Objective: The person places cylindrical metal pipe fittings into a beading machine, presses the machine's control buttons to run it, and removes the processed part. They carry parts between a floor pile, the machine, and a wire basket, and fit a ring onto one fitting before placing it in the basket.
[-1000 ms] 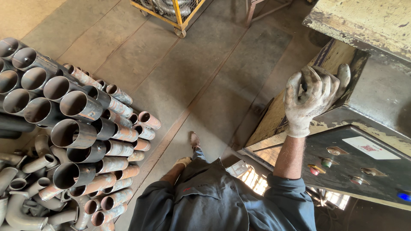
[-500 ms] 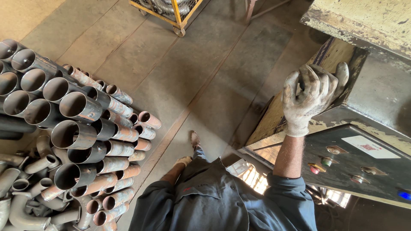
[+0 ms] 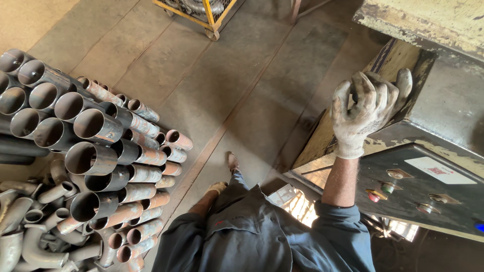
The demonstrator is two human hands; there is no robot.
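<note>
My right hand (image 3: 367,112), in a dirty white work glove, is raised against the side of a worn yellow machine (image 3: 428,22). Its fingers curl around a dark part (image 3: 361,94) at the machine's edge. Just below the hand lies a dark control panel (image 3: 428,181) with several round buttons and a white label. My left hand (image 3: 218,187), also gloved, hangs low beside my leg, small in view, and its grip is unclear. My blue-grey work shirt (image 3: 252,236) fills the bottom middle.
A stack of rusty steel pipes (image 3: 91,146), open ends facing me, fills the left side, with bent pipe elbows (image 3: 30,242) heaped at the bottom left. A yellow wheeled cage cart (image 3: 201,12) stands at the top on the concrete floor (image 3: 227,85). My shoe (image 3: 233,162) is on the floor.
</note>
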